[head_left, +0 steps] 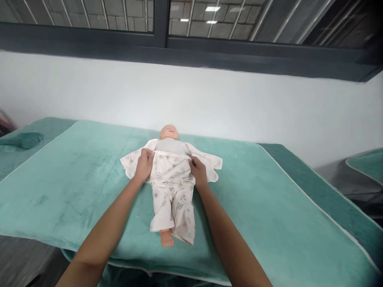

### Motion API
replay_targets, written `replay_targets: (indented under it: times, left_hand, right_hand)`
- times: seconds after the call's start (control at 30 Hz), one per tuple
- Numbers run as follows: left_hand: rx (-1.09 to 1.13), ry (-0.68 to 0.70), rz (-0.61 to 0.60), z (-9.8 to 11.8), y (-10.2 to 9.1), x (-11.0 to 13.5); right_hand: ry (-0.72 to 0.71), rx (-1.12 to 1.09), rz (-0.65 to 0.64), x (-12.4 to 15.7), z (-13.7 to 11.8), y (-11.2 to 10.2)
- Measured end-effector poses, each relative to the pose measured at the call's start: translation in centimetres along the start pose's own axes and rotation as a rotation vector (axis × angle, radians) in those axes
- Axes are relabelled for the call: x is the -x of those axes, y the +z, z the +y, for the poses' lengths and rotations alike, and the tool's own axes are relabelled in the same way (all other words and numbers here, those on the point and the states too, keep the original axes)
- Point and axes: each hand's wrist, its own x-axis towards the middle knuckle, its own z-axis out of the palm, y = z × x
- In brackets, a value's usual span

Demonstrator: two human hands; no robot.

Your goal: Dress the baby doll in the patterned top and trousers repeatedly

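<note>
A baby doll (pixel 169 132) lies on its back with its head toward the wall. It wears white patterned trousers (pixel 172 175), drawn up to its waist. My left hand (pixel 145 164) pinches the waistband at the left side, and my right hand (pixel 198 171) grips it at the right side. Under the doll a white patterned top (pixel 214 162) is spread, its sleeves out to both sides. The doll's torso (pixel 170 146) shows pale grey above the waistband. One bare foot (pixel 166 238) sticks out of the left trouser leg; the other is almost covered by its cuff.
Teal plush fabric covers the bed (pixel 89 171), with pale piping along its edges. A white wall (pixel 191 99) stands right behind the doll's head, below a dark window frame (pixel 191 56). Part of another teal-covered surface (pixel 368 165) shows at far right.
</note>
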Motion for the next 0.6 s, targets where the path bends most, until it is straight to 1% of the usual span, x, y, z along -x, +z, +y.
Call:
replay_targets:
  times: [0.1,0.2,0.27,0.33,0.37,0.4,0.47,0.53,0.6]
  left_hand:
    - [0.043,-0.041,0.017,-0.2,1.0,-1.4]
    - [0.105,-0.054,0.001,-0.8,1.5,-1.0]
    - [0.118,0.017,-0.032,-0.9,1.3,-0.5]
    - [0.114,0.099,-0.074,-0.4,1.0,-0.3]
    - [0.102,0.113,-0.094,0.0,0.8,-0.4]
    - [0.078,0.101,-0.114,0.5,0.6,-0.5]
    - [0.006,0.032,-0.156,1.6,0.4,-0.9]
    - [-0.057,0.003,-0.185,2.6,0.4,-1.2]
    - [-0.080,0.032,-0.173,3.0,0.6,-1.5]
  right_hand:
    - [0.101,-0.080,-0.075,-1.8,0.2,0.5]
    - [0.115,-0.141,-0.081,-1.8,0.6,0.6]
    - [0.063,-0.125,-0.052,-1.2,0.8,0.5]
    - [-0.044,-0.038,-0.001,-0.8,0.8,0.3]
    - [-0.113,0.015,0.018,-0.8,0.7,0.2]
    - [-0.180,0.060,0.027,-1.0,0.5,0.1]
    - [-0.264,0.130,-0.009,-1.7,0.0,0.0]
    - [-0.264,0.211,-0.068,-2.7,-0.5,0.0]
    - [-0.235,0.329,-0.095,-3.8,-1.1,0.2]
